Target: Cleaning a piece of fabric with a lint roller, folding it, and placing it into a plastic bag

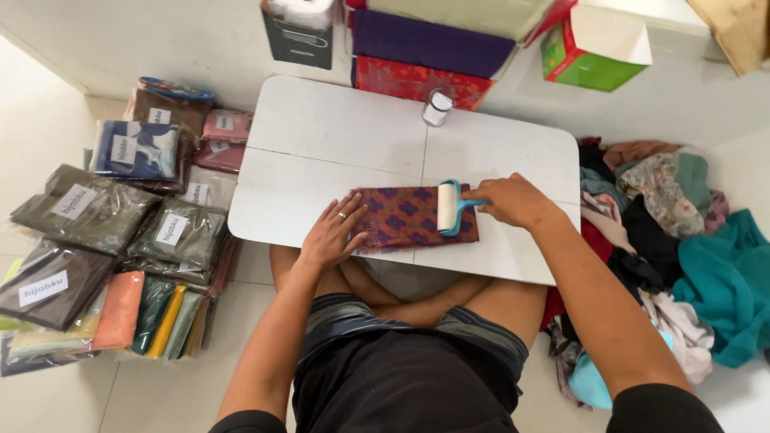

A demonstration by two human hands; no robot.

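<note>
Flat: left hand (333, 232) pins folded cloth (405, 216); right hand (513, 200) grips lint roller (447, 207)

White low table (321, 136) bears patterned folded cloth (397, 215), small jar (437, 108).

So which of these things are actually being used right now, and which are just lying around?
In use:
- folded patterned cloth, pressed flat by the left hand
- lint roller, gripped by the right hand
- white table underneath

Lying about:
- bagged cloths on the left
- loose clothes pile on the right
- small jar
- boxes behind
</note>
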